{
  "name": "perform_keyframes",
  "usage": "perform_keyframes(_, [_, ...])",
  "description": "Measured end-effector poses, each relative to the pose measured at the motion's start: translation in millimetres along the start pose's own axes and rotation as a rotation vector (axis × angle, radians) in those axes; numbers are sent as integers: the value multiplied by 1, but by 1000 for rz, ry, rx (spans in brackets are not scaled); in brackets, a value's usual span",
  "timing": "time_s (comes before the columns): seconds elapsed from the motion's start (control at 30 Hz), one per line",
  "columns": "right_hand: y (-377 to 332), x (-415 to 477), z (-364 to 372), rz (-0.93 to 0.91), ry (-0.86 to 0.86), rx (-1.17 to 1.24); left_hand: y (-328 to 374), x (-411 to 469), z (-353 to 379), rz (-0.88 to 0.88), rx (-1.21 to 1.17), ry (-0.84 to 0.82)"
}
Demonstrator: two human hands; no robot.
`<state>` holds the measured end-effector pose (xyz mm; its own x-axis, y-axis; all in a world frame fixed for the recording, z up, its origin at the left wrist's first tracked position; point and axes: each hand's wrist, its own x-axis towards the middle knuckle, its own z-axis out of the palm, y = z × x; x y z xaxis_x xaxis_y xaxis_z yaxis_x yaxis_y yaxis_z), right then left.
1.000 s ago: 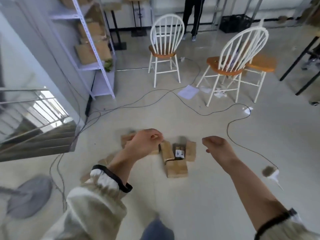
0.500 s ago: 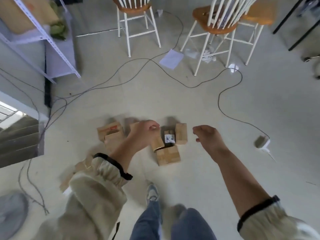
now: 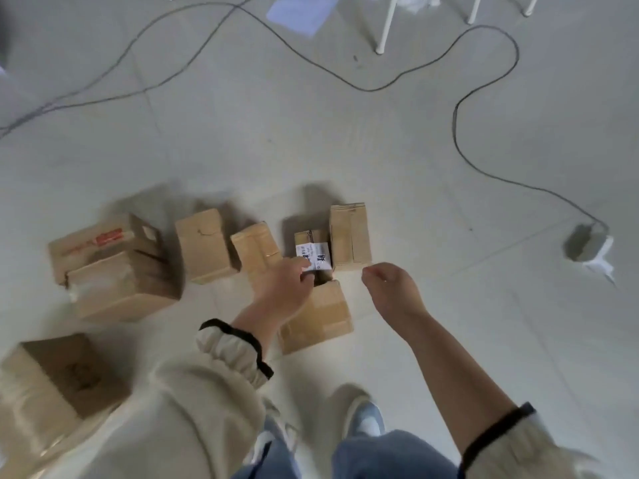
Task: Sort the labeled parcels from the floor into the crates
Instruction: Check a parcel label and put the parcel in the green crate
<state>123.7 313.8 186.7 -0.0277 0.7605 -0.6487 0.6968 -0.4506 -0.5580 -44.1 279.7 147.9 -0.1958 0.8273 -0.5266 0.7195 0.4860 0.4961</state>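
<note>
Several brown cardboard parcels lie in a cluster on the pale tiled floor. A small parcel with a white printed label (image 3: 313, 252) sits in the middle of them, between a tall parcel (image 3: 350, 238) on its right and a taped one (image 3: 256, 250) on its left. My left hand (image 3: 285, 288) reaches down, its fingertips touching the label's near edge; whether they grip it is unclear. A flat parcel (image 3: 320, 319) lies partly under that hand. My right hand (image 3: 392, 288) hovers just right of the cluster, fingers loosely curled, holding nothing. No crate is in view.
Larger boxes lie at left: one with red print (image 3: 100, 243), one with clear tape (image 3: 124, 288), another at lower left (image 3: 52, 382). A black cable (image 3: 456, 133) snakes over the floor to a plug adapter (image 3: 587, 247). White chair legs (image 3: 387, 25) and paper (image 3: 302, 10) lie far off.
The view has tilted down and closed in on the parcels. My left hand moved right onto the labeled parcel. My right hand stayed beside the cluster.
</note>
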Motion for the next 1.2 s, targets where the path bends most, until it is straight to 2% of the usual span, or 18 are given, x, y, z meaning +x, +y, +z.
perform_keyframes(0.07, [19,65,34,-112,32,-149,-31,58,45,85,149,-28])
perform_keyframes(0.17, [40,158,79,-271,102,-548,-72,131,90,228,476,-37])
perform_keyframes(0.23, [51,205,102,-291,160,-750,-88,164,103,284,696,-43])
perform_keyframes(0.33, [64,246,129,-264,285,-903,-105,193,112,320,907,-82])
perform_keyframes(0.43, [74,270,151,-315,392,-987,-121,201,116,337,924,-59])
perform_keyframes(0.6, [93,273,144,-324,426,-1053,-148,187,105,208,1077,-130])
perform_keyframes(0.73, [88,276,128,-256,424,-1082,-151,191,98,105,1059,-147])
perform_keyframes(0.8, [74,278,133,-245,452,-1116,-145,199,104,125,926,-106])
perform_keyframes(0.87, [60,280,144,-407,425,-1161,-135,203,118,106,693,-123])
perform_keyframes(0.97, [48,284,162,-687,173,-1116,-130,201,147,33,568,-153])
perform_keyframes(1.07, [55,295,173,-663,-52,-1037,-135,195,166,10,583,-79])
perform_keyframes(1.13, [60,300,173,-626,-107,-976,-137,194,164,-28,562,-81])
perform_keyframes(1.2, [61,302,168,-588,-88,-918,-141,196,155,-71,512,-83])
